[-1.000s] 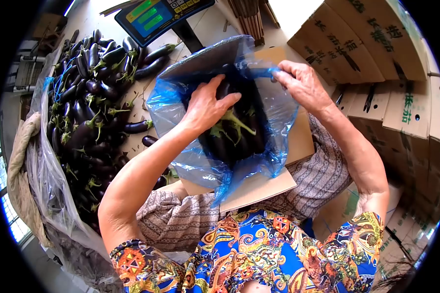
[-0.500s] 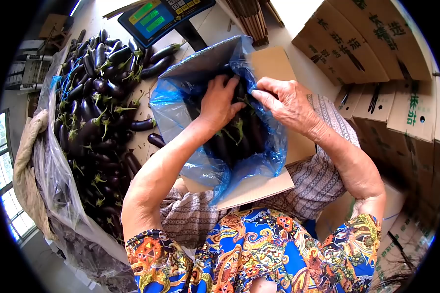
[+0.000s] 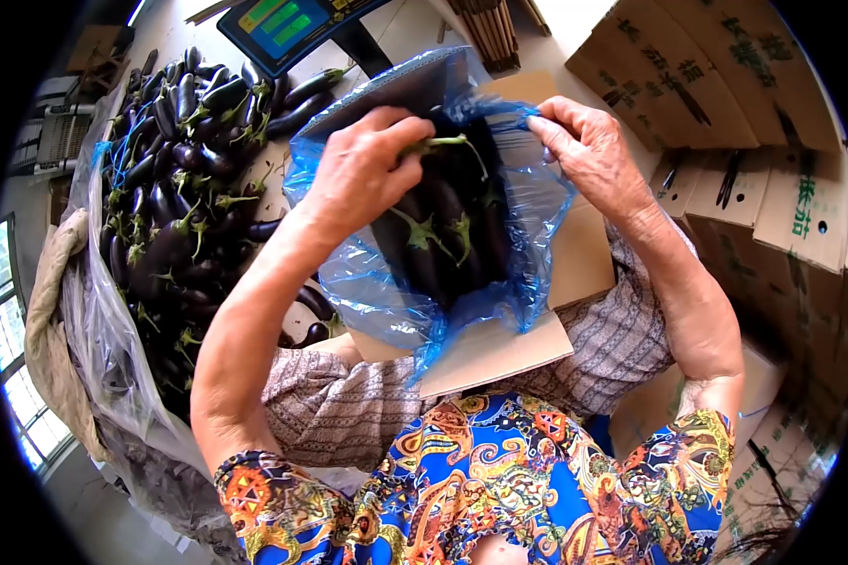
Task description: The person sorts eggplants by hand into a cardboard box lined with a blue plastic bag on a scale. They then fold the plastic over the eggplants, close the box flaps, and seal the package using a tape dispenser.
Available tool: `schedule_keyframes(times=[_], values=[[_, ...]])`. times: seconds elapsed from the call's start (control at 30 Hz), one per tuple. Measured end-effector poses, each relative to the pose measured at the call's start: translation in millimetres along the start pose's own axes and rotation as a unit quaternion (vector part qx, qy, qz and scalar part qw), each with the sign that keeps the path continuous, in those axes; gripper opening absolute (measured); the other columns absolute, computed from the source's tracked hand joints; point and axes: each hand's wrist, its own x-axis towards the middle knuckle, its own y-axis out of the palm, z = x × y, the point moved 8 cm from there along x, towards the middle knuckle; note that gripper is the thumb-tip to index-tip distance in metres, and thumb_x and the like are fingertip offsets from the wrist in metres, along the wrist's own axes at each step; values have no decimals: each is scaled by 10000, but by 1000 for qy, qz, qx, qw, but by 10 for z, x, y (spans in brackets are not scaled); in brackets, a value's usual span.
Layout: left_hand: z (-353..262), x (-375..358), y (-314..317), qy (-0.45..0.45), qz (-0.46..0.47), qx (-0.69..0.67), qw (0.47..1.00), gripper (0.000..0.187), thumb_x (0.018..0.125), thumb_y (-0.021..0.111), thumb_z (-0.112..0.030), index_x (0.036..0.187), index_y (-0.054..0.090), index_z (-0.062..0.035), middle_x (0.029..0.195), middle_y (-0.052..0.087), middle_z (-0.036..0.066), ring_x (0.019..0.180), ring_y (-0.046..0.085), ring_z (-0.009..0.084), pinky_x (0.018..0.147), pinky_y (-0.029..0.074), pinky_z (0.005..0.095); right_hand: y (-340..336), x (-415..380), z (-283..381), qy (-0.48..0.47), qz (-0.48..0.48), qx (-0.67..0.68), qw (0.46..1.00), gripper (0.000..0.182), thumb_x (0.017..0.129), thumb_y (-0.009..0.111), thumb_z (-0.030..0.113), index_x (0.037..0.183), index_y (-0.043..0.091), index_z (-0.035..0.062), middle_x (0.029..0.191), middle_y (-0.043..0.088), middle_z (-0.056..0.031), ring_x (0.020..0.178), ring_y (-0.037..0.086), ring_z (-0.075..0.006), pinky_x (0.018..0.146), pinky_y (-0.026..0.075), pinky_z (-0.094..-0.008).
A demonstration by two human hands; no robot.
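Note:
An open cardboard box [image 3: 499, 358] stands in front of me, lined with a blue plastic bag [image 3: 377, 301]. Dark eggplants [image 3: 443, 254] with green stems lie inside it. My left hand [image 3: 372, 169] is closed over the upper left of the box, its fingers curled near a green stem; what it grips is partly hidden. My right hand [image 3: 589, 151] pinches the edge of the blue bag at the upper right and holds it up, away from the eggplants.
A large heap of eggplants [image 3: 170, 226] lies on the left, edged by clear plastic sheeting [image 3: 122, 367]. A scale with a lit display [image 3: 278, 28] stands beyond the box. Printed cardboard boxes [image 3: 773, 207] are stacked at the right.
My left hand has risen from among the eggplants and moved left, its fingers now curled. My right hand has moved up and right, pulling the bag edge outward. More eggplants show in the box.

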Motion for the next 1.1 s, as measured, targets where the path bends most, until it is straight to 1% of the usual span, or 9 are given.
schedule_keyframes(times=[0.07, 0.2, 0.3, 0.43, 0.6, 0.77, 0.87, 0.93, 1.1], values=[[70, -81, -85, -114, 122, -90, 982, 302, 767, 630, -18, 1063, 687, -26, 979, 669, 121, 695, 645, 182, 656, 538, 298, -71, 0, 29, 17, -7, -9, 1000, 209, 955, 630, 201, 956, 663, -6, 695, 610, -10, 643, 570, -56, 611, 497, -267], [-68, -284, 89, -119, 254, -233, 931, 320, 768, 617, -3, 1082, 673, 9, 1004, 673, 113, 806, 652, 186, 712, 541, 295, -116, -28, 140, -28, -26, -147, 988, 196, 932, 622, 166, 1026, 674, 3, 771, 668, -91, 692, 653, -218, 660, 529, -311], [-190, -331, 379, -105, 306, -294, 899, 334, 771, 611, -31, 1099, 662, 11, 1036, 667, 110, 890, 646, 213, 785, 525, 312, -150, -225, 664, -247, -178, -249, 920, 265, 865, 672, 75, 1126, 659, 25, 907, 664, -130, 856, 668, -294, 764, 556, -361], [-84, -421, 720, -81, 307, -309, 897, 388, 752, 630, -133, 1114, 677, -1, 967, 690, 145, 832, 670, 262, 767, 546, 352, 25, -531, 1072, -390, -146, -215, 883, 337, 824, 694, 12, 1157, 646, 19, 974, 654, -143, 885, 666, -314, 830, 556, -376], [143, -505, 425, -319, 352, -302, 826, 272, 823, 601, -186, 1042, 679, -46, 804, 631, 7, 658, 545, 85, 598, 473, 240, 461, -482, 552, -178, 39, -161, 970, 303, 866, 653, 92, 1141, 582, -14, 989, 633, -222, 884, 645, -398, 777, 541, -444], [317, -444, -95, -339, 270, -208, 877, 339, 779, 551, -266, 985, 673, -27, 692, 572, 28, 533, 507, 103, 510, 417, 248, 1019, -912, 109, -184, 310, -190, 913, 518, 878, 674, 446, 1066, 571, -25, 1030, 599, -223, 1000, 602, -399, 859, 504, -470], [219, -391, -257, -308, 250, -185, 899, 335, 767, 546, -267, 949, 665, -12, 679, 574, 49, 518, 504, 99, 504, 415, 257, 1332, -960, -146, 13, 392, -216, 894, 442, 900, 660, 358, 910, 623, -83, 877, 648, -332, 878, 649, -491, 779, 534, -512], [168, -371, -299, -304, 254, -170, 902, 321, 765, 551, -255, 930, 655, 0, 678, 567, 53, 536, 502, 106, 513, 415, 269, 1394, -791, -130, 18, 312, -215, 925, 391, 896, 644, 285, 839, 638, -102, 800, 637, -346, 833, 652, -505, 745, 541, -524], [243, -510, -233, -278, 224, -127, 925, 355, 788, 586, -243, 1018, 688, 8, 712, 629, 169, 621, 595, 243, 607, 490, 363, 1789, -584, -524, 132, 241, -221, 936, 471, 813, 707, 325, 1060, 564, -50, 980, 657, -326, 967, 627, -501, 855, 498, -521]])
